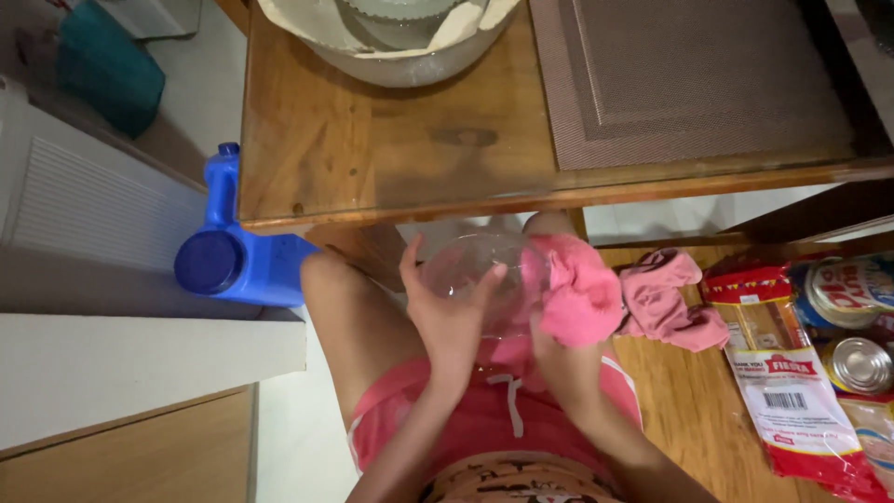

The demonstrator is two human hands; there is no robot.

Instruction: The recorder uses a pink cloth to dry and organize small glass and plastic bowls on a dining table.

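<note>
— Largest items?
— Wooden counter (372,158), glossy top, spanning the upper part of the view. Brown woven placemat (689,74) on its right half. White round basin (410,61) at the far edge, partly cut off.

— To the left?
— White ribbed appliance or cabinet (84,205) against the left edge. Blue plastic jug (237,251) with a round blue cap, just beside the counter's near left corner. Teal container (98,65) on the floor, upper left, blurred.

— To the right?
— Lower wooden surface (689,401) bearing a long red-and-white food packet (787,391), two tins (852,326) at the right edge, and a crumpled pink cloth (666,303).

— In hand?
— Clear glass bowl (475,275), held over the lap just below the counter's near edge. Left hand (452,317) spread wide, palm and fingers pressed against the bowl's near side, gripping it. Right hand (559,359) closed on a pink rag (577,298), bunched and pressed against the bowl's right side.

— Smallest?
— White drawstring (510,401) on pink shorts (484,419) beneath the bowl.
</note>
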